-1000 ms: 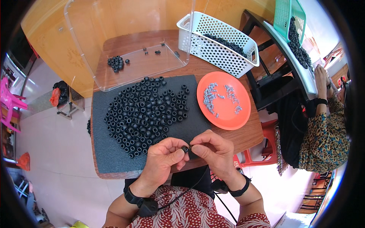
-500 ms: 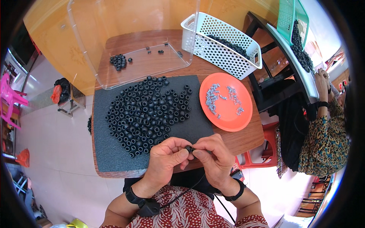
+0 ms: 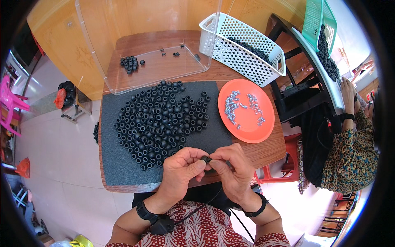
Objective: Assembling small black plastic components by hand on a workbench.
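At the near edge of the table, my left hand [image 3: 181, 169] and my right hand [image 3: 231, 169] meet fingertip to fingertip. Pinched between them is a small round black piece [image 3: 205, 159], partly covered by the thumbs and fingers. Beyond my left hand, a pile of like black pieces [image 3: 158, 119], rounded and many with an open hole, spreads over a dark grey mat [image 3: 113, 160]. An orange plate [image 3: 247, 133] to the right carries scattered tiny silvery metal parts [image 3: 232, 107]; what kind they are is too small to tell.
A clear plastic box [image 3: 160, 85] stands at the back of the wooden table [image 3: 275, 150] with some black pieces. Behind the plate, a white perforated basket [image 3: 238, 61] contains more. Another person [image 3: 349, 152] works at the right, near a green basket [image 3: 321, 22] and a red stool [image 3: 284, 173].
My hands stay nearly in place, with the black piece still pinched and slightly turned between the fingertips. The surroundings shift a little in the picture.
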Demonstrator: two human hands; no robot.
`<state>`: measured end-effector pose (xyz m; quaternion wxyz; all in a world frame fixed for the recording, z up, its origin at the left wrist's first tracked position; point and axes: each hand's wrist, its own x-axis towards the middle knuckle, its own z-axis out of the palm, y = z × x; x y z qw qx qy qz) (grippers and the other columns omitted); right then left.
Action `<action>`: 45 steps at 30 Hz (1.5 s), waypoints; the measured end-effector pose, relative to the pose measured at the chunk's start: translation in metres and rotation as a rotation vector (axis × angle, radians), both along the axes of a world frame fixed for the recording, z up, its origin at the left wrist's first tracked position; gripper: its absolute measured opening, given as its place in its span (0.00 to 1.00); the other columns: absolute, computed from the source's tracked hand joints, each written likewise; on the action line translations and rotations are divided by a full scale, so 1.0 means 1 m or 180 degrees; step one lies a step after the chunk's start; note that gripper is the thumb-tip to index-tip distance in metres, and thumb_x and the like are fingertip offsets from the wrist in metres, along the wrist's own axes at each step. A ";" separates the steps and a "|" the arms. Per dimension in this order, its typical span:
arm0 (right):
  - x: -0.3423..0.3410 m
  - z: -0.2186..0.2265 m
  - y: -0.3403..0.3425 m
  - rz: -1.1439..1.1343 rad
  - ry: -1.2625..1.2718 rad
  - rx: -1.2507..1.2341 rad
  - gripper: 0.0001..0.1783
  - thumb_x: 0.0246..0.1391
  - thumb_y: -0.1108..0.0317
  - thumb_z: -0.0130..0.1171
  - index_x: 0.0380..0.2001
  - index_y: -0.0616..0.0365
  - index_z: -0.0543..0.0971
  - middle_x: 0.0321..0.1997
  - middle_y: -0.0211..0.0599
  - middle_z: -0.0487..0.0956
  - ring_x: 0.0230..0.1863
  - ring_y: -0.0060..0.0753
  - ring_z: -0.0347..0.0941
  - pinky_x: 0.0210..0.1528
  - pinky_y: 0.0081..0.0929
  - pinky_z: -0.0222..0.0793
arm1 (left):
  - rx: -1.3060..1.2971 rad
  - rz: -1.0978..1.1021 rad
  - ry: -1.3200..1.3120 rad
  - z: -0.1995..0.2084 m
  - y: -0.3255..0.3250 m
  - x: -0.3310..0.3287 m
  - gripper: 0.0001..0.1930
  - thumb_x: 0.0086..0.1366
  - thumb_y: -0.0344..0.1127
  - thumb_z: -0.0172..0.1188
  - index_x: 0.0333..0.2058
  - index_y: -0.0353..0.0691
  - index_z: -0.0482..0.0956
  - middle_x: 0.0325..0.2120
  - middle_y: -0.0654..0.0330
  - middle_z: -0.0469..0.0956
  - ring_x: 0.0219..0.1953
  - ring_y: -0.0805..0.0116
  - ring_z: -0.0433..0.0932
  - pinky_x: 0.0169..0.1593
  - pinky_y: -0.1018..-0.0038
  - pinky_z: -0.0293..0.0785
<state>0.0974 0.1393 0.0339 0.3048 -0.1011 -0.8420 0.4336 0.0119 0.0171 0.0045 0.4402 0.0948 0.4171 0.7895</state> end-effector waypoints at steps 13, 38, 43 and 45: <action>-0.001 -0.004 -0.005 -0.0113 0.0034 0.0521 0.14 0.38 0.80 0.61 0.33 0.62 0.77 0.30 0.39 0.75 0.29 0.39 0.68 0.30 0.29 0.63 | -0.0116 0.0019 0.0000 -0.002 0.000 0.002 0.09 0.62 0.28 0.55 0.39 0.30 0.72 0.28 0.61 0.76 0.26 0.78 0.71 0.32 0.83 0.69; -0.003 -0.009 -0.009 -0.0177 0.0334 0.1394 0.20 0.30 0.80 0.63 0.34 0.69 0.75 0.32 0.44 0.73 0.30 0.42 0.67 0.30 0.31 0.65 | -0.0108 -0.0135 -0.0104 0.004 0.005 -0.006 0.06 0.57 0.22 0.56 0.35 0.30 0.76 0.29 0.58 0.78 0.31 0.75 0.76 0.38 0.80 0.73; -0.007 -0.011 -0.013 -0.0242 0.0318 0.1416 0.21 0.32 0.78 0.63 0.36 0.69 0.74 0.33 0.44 0.73 0.31 0.42 0.68 0.30 0.32 0.65 | 0.0141 -0.0021 -0.0352 0.004 0.005 -0.004 0.06 0.60 0.26 0.55 0.35 0.31 0.75 0.28 0.59 0.77 0.31 0.76 0.75 0.39 0.80 0.72; -0.007 -0.015 -0.012 -0.0199 0.0267 0.1532 0.22 0.32 0.78 0.63 0.37 0.69 0.74 0.33 0.44 0.73 0.31 0.42 0.68 0.30 0.32 0.65 | 0.0164 -0.0018 -0.0483 0.003 0.005 -0.003 0.06 0.60 0.27 0.55 0.35 0.31 0.76 0.28 0.59 0.77 0.31 0.76 0.75 0.39 0.80 0.72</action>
